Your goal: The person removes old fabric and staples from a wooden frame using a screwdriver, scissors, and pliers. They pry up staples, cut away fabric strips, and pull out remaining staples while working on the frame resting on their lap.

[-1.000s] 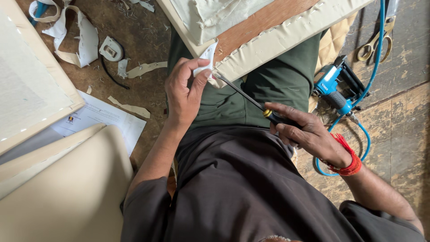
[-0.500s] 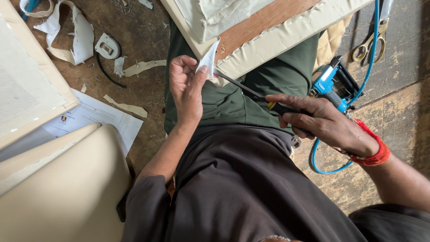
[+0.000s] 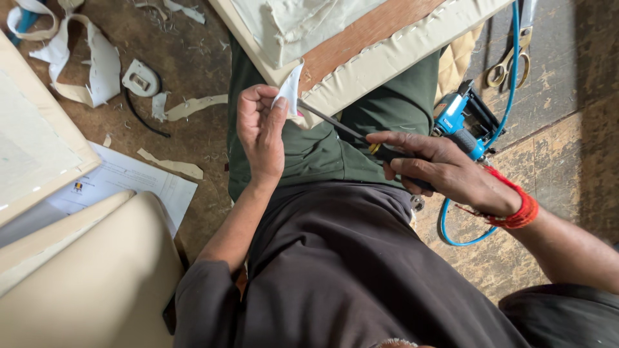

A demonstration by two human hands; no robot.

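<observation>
**Hands at the panel corner**

Head view: the left hand point(image 3: 261, 129) pinched a white fabric flap point(image 3: 288, 93) at the upholstered panel point(image 3: 387, 55) corner. The right hand point(image 3: 445, 169) (fingers fully wrapped) gripped a screwdriver point(image 3: 348, 134), tip beneath that flap.

A blue staple gun point(image 3: 459, 122) lies on the floor point(image 3: 554, 161) toward its right side, with a blue hose point(image 3: 513, 77) running up from it to the top edge. A pair of scissors point(image 3: 509, 61) rests beside the hose near the top right corner. Strips of cream fabric point(image 3: 84, 64) are scattered near the top left corner, a small white tape measure point(image 3: 140, 78) next to them. Printed papers point(image 3: 122, 183) lie at the left, just above a cream cushion point(image 3: 84, 283) in the bottom left corner.
</observation>
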